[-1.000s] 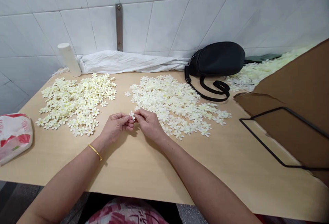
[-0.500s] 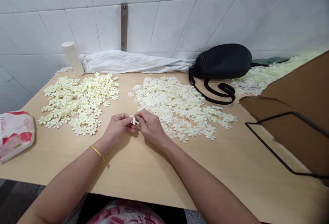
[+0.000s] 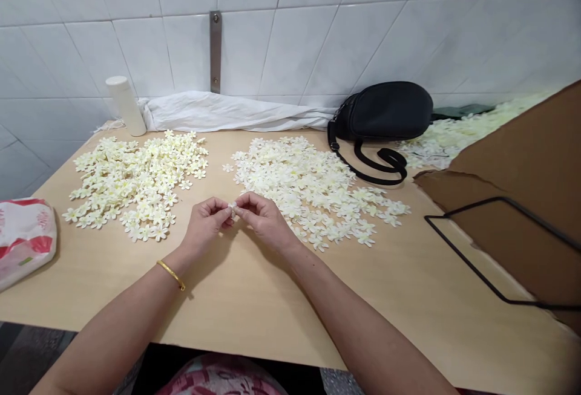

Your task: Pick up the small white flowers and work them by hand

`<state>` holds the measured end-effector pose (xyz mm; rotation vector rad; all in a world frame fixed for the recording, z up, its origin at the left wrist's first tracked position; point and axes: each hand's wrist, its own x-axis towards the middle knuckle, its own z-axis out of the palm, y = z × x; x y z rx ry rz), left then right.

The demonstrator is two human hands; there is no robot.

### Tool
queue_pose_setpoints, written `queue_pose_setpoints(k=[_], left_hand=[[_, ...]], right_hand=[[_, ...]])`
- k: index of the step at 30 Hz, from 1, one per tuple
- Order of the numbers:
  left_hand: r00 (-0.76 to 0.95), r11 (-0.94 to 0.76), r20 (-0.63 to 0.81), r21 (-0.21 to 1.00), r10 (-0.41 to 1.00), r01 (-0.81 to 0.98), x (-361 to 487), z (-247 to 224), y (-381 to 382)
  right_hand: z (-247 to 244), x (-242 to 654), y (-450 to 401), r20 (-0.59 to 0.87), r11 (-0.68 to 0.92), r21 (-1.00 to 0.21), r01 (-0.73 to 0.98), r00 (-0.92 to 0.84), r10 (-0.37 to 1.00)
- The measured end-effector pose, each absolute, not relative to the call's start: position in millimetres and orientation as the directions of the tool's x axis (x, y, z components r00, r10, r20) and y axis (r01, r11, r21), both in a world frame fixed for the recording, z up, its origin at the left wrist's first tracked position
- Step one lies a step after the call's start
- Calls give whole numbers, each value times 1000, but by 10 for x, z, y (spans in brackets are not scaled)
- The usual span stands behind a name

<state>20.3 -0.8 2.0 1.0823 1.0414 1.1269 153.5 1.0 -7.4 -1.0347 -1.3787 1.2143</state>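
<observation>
Between the fingertips of both hands is a small white flower (image 3: 233, 208), largely covered by the fingers. My left hand (image 3: 209, 221), with a gold bangle at the wrist, pinches it from the left. My right hand (image 3: 262, 218) pinches it from the right, thumb and forefinger together. A pile of cream-white flowers (image 3: 136, 177) lies on the table to the left. Another pile of white flowers (image 3: 295, 180) spreads just beyond and right of my right hand. One loose flower (image 3: 227, 167) lies between the piles.
At the back stand a white bottle (image 3: 126, 106), a rolled white cloth (image 3: 227, 112) and a black bag (image 3: 391, 110) with its strap. More flowers (image 3: 472, 129) lie behind a cardboard piece (image 3: 512, 183) and a black metal frame (image 3: 472, 268). A red-and-white packet (image 3: 27, 238) is at the left edge.
The fingers of both hands have closed in around the flower, so less of it shows. My right thumb is straighter and nearer the left fingertips. The view has shifted slightly.
</observation>
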Motion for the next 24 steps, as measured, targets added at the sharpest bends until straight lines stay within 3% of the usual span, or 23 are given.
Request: queue_pose_setpoints(k=[6, 13, 24], left_hand=[[134, 51, -33, 990, 990, -133, 213, 51, -24], [139, 76, -59, 990, 989, -120, 201, 86, -14], [106, 24, -11, 993, 994, -117, 193, 21, 8]], right_hand=[[-88, 1534, 9, 144, 156, -985, 70, -152, 978], [-53, 1555, -3, 265, 291, -905, 311, -123, 956], [-65, 1529, -16, 231, 266, -929, 258, -159, 960]])
